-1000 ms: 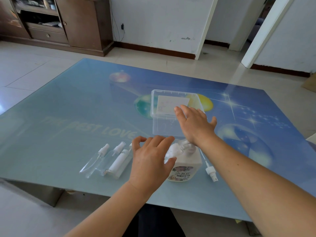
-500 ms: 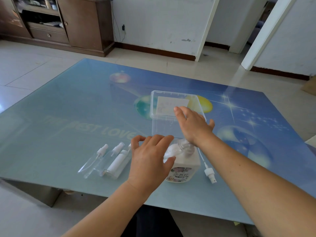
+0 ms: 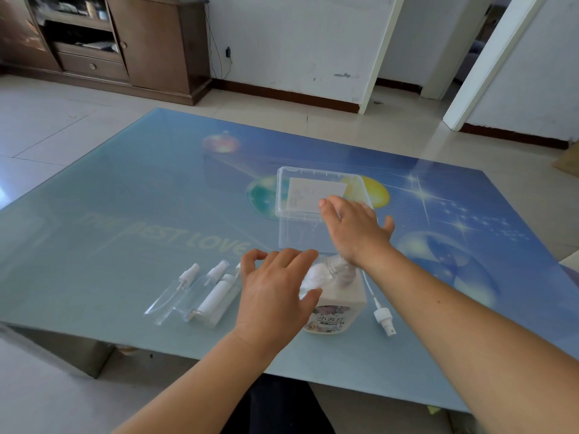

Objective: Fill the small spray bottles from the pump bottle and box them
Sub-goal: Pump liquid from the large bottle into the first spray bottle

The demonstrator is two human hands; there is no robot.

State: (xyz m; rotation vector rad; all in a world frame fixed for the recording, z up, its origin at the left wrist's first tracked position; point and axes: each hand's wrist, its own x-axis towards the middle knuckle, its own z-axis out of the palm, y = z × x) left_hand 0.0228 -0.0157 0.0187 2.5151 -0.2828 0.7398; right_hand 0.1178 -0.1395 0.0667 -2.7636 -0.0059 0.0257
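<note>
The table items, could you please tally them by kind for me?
Small spray bottles: 3, lying side by side left of the left hand
Pump bottle: 1
Loose spray head: 1
Clear box: 1, under the right hand
Total: 6

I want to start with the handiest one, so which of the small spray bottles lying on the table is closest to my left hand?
The white opaque spray bottle, rightmost of the group, lies nearest your left hand. The others are clear and lie farther left.
</note>
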